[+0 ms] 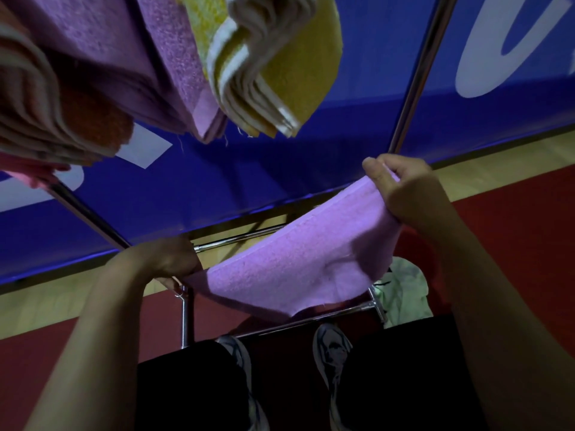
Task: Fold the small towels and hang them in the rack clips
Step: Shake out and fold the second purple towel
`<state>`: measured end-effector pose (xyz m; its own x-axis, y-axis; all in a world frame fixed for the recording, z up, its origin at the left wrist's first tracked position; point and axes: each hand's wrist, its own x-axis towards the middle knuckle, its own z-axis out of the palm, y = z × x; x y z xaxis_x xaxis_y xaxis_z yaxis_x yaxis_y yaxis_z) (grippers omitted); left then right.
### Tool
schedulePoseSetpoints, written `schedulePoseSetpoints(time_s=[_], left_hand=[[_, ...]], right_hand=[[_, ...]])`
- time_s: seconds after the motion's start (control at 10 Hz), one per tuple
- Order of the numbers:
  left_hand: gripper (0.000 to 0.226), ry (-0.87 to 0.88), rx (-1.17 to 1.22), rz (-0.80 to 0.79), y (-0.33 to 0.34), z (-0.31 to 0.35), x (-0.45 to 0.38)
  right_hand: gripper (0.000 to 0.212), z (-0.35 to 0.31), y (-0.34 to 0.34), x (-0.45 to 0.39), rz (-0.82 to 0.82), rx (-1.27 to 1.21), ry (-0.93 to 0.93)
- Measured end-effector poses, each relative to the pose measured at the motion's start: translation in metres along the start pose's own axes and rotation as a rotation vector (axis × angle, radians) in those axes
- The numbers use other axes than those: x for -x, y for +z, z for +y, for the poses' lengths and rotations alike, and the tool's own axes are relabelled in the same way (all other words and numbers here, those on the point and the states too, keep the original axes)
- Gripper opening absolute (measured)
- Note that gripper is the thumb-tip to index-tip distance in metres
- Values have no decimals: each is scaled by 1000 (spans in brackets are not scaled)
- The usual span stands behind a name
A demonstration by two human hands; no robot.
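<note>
The hanging towels (174, 66) run off the top edge, so the clips holding them stay out of sight. The left hand (168, 256) hides its fingertips behind the purple towel (295, 265). The white lettering (510, 48) on the blue banner (311, 169) is cut off, unreadable. A pale bundle (404, 290) below, possibly cloth, sits half hidden.

Both forearms are bare, with no sleeves in view. The person wears black trousers (404, 377) and grey-and-white patterned sneakers (331, 353) (the print is too dim to read).
</note>
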<state>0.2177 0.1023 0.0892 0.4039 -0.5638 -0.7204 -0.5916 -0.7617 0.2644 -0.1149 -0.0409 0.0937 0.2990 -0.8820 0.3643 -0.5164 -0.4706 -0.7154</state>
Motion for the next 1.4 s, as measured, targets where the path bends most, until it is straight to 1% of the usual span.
schedulePoseSetpoints(time_s=[0.1,0.2,0.3,0.4,0.5,0.6,0.7,0.8,0.9,1.0,1.1,1.2,1.3,1.4], left_hand=[[18,86,-428,-43,0,-6,-7],[14,100,-504,-80,1,-13,-5],[30,156,-585,-137,0,-12,-3],[42,457,-209,-69,3,-2,5],[66,767,237,-148,23,20,28],[44,932,300,-102,41,48,40],[24,969,251,58,48,62,38],[20,956,206,162,50,65,38],[28,951,180,186,55,66,40],[33,996,187,236,56,67,40],[35,1016,335,257,51,66,44],[30,961,471,379,43,63,48],[34,835,551,530,33,57,44],[43,769,672,562,19,45,34]], right_hand=[[50,-9,9,0,-61,-55,-48],[50,-16,15,-2,-103,-110,-58],[49,-24,21,-2,-140,-136,-33],[47,-39,34,3,-193,-149,-53],[39,-59,48,11,-311,-122,-84],[34,-73,54,16,-417,-119,-74],[39,-77,56,18,-449,-138,-30],[44,-73,58,18,-425,-115,-15],[40,-68,60,18,-414,-128,-11],[47,-67,63,20,-465,-164,26],[72,-62,66,21,-532,-158,20],[83,-58,65,19,-713,-91,-12],[44,-47,66,23,-942,82,-64],[56,-32,63,26,-994,199,-127]])
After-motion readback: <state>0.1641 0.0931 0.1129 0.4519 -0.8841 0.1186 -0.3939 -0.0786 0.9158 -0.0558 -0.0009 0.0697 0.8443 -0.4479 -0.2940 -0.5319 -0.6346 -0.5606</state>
